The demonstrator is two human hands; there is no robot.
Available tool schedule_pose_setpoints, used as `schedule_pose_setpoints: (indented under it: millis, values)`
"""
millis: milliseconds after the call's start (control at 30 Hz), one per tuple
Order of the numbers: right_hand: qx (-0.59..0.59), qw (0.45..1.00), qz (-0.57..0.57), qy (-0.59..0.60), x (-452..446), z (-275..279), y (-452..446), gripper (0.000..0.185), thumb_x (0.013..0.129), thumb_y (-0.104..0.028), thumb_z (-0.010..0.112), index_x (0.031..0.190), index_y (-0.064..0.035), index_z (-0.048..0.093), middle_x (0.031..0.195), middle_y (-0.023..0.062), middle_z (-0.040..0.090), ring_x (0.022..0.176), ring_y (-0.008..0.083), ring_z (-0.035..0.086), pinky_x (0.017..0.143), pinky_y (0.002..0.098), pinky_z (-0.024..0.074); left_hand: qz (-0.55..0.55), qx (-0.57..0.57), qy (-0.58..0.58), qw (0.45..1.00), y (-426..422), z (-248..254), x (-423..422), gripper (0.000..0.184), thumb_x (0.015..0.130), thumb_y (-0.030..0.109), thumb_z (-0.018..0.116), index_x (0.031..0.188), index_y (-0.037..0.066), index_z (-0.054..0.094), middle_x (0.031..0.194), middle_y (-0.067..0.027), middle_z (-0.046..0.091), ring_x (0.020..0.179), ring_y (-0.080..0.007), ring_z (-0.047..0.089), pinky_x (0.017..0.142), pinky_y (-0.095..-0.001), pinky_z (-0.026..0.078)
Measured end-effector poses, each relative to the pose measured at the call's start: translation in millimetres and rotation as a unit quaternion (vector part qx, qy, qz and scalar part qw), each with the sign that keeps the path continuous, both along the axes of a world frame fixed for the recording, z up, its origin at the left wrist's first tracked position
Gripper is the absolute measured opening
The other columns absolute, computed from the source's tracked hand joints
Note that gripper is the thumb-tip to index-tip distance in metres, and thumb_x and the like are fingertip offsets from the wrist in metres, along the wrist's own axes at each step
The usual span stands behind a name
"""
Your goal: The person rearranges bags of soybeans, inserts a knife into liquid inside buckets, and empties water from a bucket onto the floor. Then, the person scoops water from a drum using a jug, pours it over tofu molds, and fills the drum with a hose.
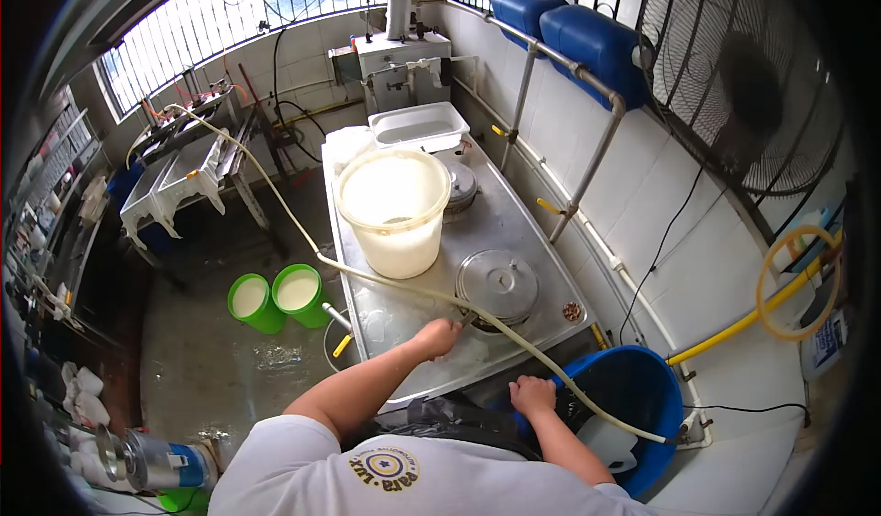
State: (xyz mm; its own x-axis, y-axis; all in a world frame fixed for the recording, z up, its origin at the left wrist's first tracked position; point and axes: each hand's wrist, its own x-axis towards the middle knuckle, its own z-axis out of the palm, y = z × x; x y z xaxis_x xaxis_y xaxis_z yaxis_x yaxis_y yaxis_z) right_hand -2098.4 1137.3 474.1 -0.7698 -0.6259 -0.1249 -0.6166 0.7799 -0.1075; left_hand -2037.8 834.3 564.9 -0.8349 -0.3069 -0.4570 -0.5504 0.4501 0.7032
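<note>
My left hand (439,340) is closed above the steel table top (418,305). A short dark flat piece (469,319) sticks out from its fingers toward the round metal lid (497,284); its kind I cannot make out. A pale hose (404,284) crosses the table just beyond that hand and runs down to the right. My right hand (532,395) has curled fingers by the table's near edge, beside the blue tub (670,378); whatever it may hold is hidden. Black plastic-like material (459,415) lies between my body and the table.
A large whitish bucket (395,241) and a white tray (418,127) stand farther back on the table. Two green buckets of pale liquid (298,289) sit on the wet floor at left. Blue jerrycans (592,43) and a large fan (725,75) are along the right wall.
</note>
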Motion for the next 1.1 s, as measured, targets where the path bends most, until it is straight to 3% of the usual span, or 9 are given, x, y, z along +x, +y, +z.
schedule_pose_setpoints:
  millis: [300,333,367,400,500,600,633,700,1100]
  values:
    - [0.053,0.991,-0.087,-0.089,3,0,-39,0.042,0.099,-0.048,0.059,0.095,-0.0086,0.072,0.091,0.0141,0.074,0.091,0.0351,0.072,0.089,0.0513,0.0511,-0.120,0.074,0.013,0.990,-48,33,92,0.042,0.102,0.039,0.057,0.114,-0.001,0.064,0.080,-0.0158,0.067,0.052,-0.0270,0.065,0.051,-0.0404,0.055]
    - [-0.110,0.922,-0.232,-0.289,-2,-8,-58,0.046,0.100,-0.052,0.058,0.097,-0.0078,0.069,0.089,0.0128,0.073,0.091,0.0351,0.072,0.086,0.0522,0.0532,-0.127,0.082,0.006,0.989,-54,45,111,0.042,0.102,0.040,0.057,0.113,0.000,0.064,0.079,-0.0151,0.067,0.053,-0.0259,0.065,0.051,-0.0394,0.054]
    - [-0.262,0.768,-0.356,-0.464,-3,-10,-76,0.049,0.101,-0.056,0.057,0.100,-0.0071,0.066,0.088,0.0115,0.071,0.091,0.0352,0.071,0.084,0.0531,0.0552,-0.133,0.090,-0.002,0.987,-61,54,128,0.041,0.102,0.040,0.058,0.112,0.001,0.064,0.079,-0.0145,0.067,0.053,-0.0248,0.065,0.052,-0.0384,0.054]
    - [-0.343,0.682,-0.358,-0.537,-5,-11,-93,0.053,0.102,-0.057,0.055,0.104,-0.0055,0.062,0.088,0.0112,0.069,0.090,0.0347,0.071,0.081,0.0521,0.0569,-0.137,0.075,-0.006,0.988,-70,58,143,0.042,0.103,0.042,0.057,0.112,0.002,0.065,0.079,-0.0138,0.067,0.055,-0.0234,0.065,0.053,-0.0372,0.054]
    - [-0.532,0.436,-0.397,-0.607,12,38,-179,0.057,0.104,-0.057,0.052,0.106,-0.0002,0.054,0.087,0.0131,0.066,0.088,0.0344,0.070,0.077,0.0492,0.0587,-0.130,0.065,0.055,0.988,-97,55,184,0.042,0.103,0.042,0.057,0.111,0.002,0.066,0.081,-0.0131,0.068,0.067,-0.0227,0.068,0.061,-0.0377,0.055]
    - [-0.568,0.235,-0.399,-0.681,-8,18,-240,0.026,0.106,-0.026,0.053,0.091,-0.0054,0.053,0.069,0.0020,0.051,0.057,0.0149,0.056,0.053,0.0267,0.0486,-0.097,0.079,0.085,0.988,-120,25,212,0.042,0.103,0.043,0.059,0.111,0.002,0.068,0.086,-0.0139,0.070,0.081,-0.0249,0.070,0.073,-0.0393,0.055]
    - [-0.589,0.329,-0.414,-0.611,7,42,-248,0.020,0.099,-0.009,0.052,0.079,-0.0124,0.052,0.061,-0.0043,0.041,0.046,0.0068,0.041,0.042,0.0215,0.0361,-0.076,0.112,0.048,0.990,-125,43,221,0.041,0.102,0.042,0.061,0.110,0.002,0.068,0.092,-0.0154,0.071,0.091,-0.0275,0.069,0.082,-0.0411,0.054]
    - [-0.601,0.353,-0.348,-0.627,6,29,-242,0.026,0.094,-0.003,0.051,0.072,-0.0170,0.049,0.056,-0.0074,0.037,0.042,0.0048,0.037,0.039,0.0209,0.0324,-0.063,0.100,0.076,0.990,-136,32,237,0.041,0.102,0.042,0.062,0.110,0.002,0.068,0.093,-0.0159,0.072,0.088,-0.0278,0.069,0.081,-0.0416,0.054]
    - [-0.585,0.418,-0.387,-0.577,8,35,-245,0.013,0.103,-0.014,0.055,0.092,-0.0100,0.056,0.059,-0.0053,0.040,0.046,0.0064,0.040,0.042,0.0227,0.0328,-0.036,0.112,0.099,0.988,-161,14,275,0.039,0.102,0.038,0.061,0.108,0.000,0.068,0.100,-0.0192,0.074,0.095,-0.0325,0.071,0.084,-0.0433,0.054]
